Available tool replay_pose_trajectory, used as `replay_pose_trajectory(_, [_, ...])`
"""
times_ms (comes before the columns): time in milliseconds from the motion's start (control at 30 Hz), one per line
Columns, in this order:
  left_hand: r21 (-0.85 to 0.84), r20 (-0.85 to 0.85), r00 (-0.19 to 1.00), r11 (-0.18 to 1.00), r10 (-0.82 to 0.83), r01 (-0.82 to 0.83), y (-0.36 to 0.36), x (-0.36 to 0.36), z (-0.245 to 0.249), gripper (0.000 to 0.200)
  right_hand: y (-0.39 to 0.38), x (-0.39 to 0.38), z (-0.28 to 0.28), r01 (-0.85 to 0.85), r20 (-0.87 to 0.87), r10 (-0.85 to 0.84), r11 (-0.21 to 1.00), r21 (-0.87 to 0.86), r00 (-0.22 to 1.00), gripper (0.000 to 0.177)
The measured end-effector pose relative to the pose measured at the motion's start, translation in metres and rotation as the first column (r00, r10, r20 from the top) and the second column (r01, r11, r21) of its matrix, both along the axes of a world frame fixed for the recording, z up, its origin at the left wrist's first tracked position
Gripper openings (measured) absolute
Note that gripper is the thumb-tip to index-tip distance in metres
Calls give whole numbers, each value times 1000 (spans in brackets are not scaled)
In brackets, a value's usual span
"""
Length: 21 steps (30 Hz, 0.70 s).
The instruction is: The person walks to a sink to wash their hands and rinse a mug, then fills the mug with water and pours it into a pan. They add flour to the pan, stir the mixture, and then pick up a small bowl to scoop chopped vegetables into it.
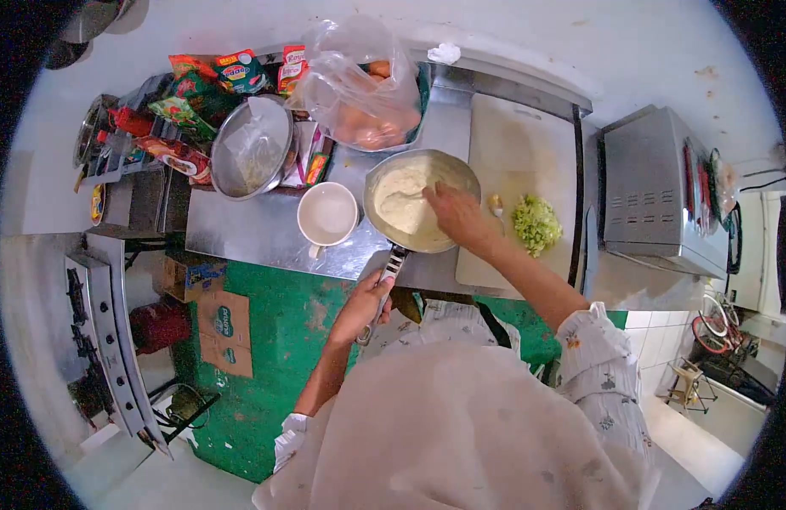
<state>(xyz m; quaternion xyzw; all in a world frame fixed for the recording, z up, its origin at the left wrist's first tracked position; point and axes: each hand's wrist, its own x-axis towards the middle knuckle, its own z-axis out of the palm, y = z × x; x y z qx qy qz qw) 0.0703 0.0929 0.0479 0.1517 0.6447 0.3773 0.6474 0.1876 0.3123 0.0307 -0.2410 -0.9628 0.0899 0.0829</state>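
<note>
My left hand (363,308) is closed around the handle (393,268) of a metal saucepan (472,185). The saucepan sits at the front of the steel counter, with a thick, pale creamy mixture (401,200) inside. Over its right side, my right hand (457,212) is pinched on what looks like a spoon (412,195), its lower end in the mixture. Right of the pan, a pile of chopped green vegetable (536,225) lies on a white cutting board (516,140). A small yellowish piece (495,204) rests near that pile. To the pan's left stands a white mug (327,212).
Behind the pan is a tray with a clear plastic bag of eggs (371,110). A metal bowl (252,146) and food packets (240,72) crowd the back left. A knife (589,251) lies right of the board, beside a grey metal appliance (656,191). A stove (112,340) stands at left.
</note>
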Motion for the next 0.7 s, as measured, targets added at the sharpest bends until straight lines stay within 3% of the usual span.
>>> replay_pose_trajectory(67, [13,9,1000,1000,7,-7,-2,0,1,24,8,4,-13,19,-16,-19,1000,2,1000,41])
replay_pose_trajectory(133, [34,12,1000,999,27,-28,-3,1,1,26,16,12,15,263,159,-250,963,-63,955,36])
replay_pose_trajectory(200, [12,25,999,999,39,-40,-2,1,4,26,14,25,52,243,247,-218,967,-75,944,28])
replay_pose_trajectory(267, [-11,38,998,999,48,-47,-3,1,0,26,7,40,56,228,332,-187,970,-88,924,21])
replay_pose_trajectory(333, [30,64,997,999,38,-40,-4,0,-10,25,1,51,36,56,233,-4,974,-217,973,21])
replay_pose_trajectory(433, [68,-3,1000,998,-14,15,-4,0,-8,24,-11,23,23,73,106,-37,932,-356,994,22])
replay_pose_trajectory(467, [68,-5,1000,998,-16,16,-4,0,-8,24,-11,14,16,73,104,-38,932,-356,994,22])
replay_pose_trajectory(533, [77,-36,999,997,-5,8,-4,1,-6,24,-5,-3,4,88,-226,-114,988,-123,967,19])
replay_pose_trajectory(567, [74,-38,999,997,-8,10,-4,1,-4,24,4,-5,3,90,-228,-117,988,-126,967,19])
replay_pose_trajectory(633, [20,-7,1000,1000,-3,3,-1,0,5,25,24,-1,14,321,147,-302,938,-133,942,19])
replay_pose_trajectory(700, [44,25,1000,999,18,-19,-5,0,-6,25,25,24,39,290,204,-264,951,-111,943,22])
